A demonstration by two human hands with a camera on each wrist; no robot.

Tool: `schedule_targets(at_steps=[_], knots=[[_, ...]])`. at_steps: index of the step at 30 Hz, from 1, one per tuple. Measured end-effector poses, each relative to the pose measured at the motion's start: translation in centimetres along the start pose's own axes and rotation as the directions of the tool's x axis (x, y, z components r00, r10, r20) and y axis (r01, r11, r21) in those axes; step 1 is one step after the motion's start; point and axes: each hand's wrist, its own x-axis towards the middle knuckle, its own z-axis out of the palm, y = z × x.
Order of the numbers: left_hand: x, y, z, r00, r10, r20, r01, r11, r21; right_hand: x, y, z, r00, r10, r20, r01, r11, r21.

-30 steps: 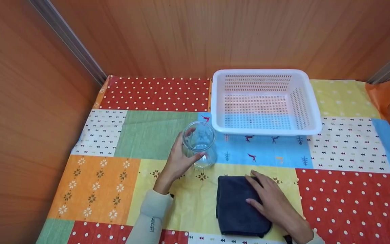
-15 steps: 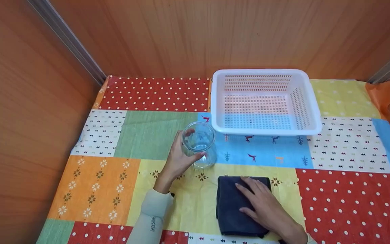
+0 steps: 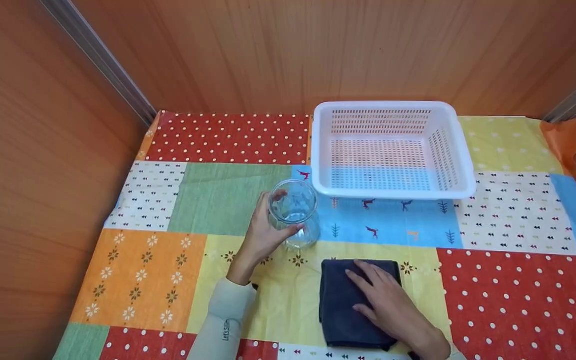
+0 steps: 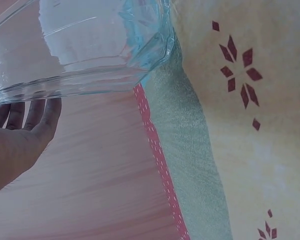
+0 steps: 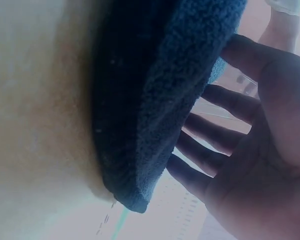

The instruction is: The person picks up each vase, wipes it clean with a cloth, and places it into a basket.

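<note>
A clear glass vase (image 3: 302, 235) with a wide rim stands upright on the patterned cloth. My left hand (image 3: 263, 235) grips it from the left, thumb in front and fingers around the far side; the left wrist view shows the fingers along the glass wall (image 4: 90, 45). To the right and nearer me lies a folded dark towel (image 3: 340, 310). My right hand (image 3: 388, 305) rests on its top with the fingers spread and fairly straight. In the right wrist view, the fingertips touch the towel's fuzzy surface (image 5: 170, 90).
Behind the vase and towel stands a white plastic basket (image 3: 393, 194) with slotted walls; nothing lies in it. Wooden panels (image 3: 248, 55) close off the back and sides. A patchwork tablecloth (image 3: 238, 200) covers the table.
My right hand has slid a little to the left, from the towel's right edge onto its middle. The left hand and the vase have stayed in place.
</note>
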Motion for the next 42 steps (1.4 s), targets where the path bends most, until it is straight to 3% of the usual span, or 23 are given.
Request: schedule_targets(at_steps=[9,22,35,42], knots=[[0.0,-0.1,0.0,1.000,0.000,-0.009,0.000,1.000,0.006,1.4,-0.2,0.0,0.997,0.018,-0.080,-0.023,0.998,-0.060],[0.1,0.1,0.2,1.000,0.003,-0.018,-0.003,1.000,-0.008,2.6,0.4,0.8,0.974,0.002,-0.226,-0.031,0.991,-0.127],[0.0,0.0,0.0,1.000,-0.006,-0.030,0.006,1.000,0.006,2.7,0.3,0.5,0.938,-0.004,-0.347,-0.024,0.997,-0.076],[0.0,0.0,0.0,0.999,0.019,-0.041,-0.018,0.999,0.028,2.5,0.4,0.2,0.900,-0.050,-0.433,0.026,0.998,-0.061]])
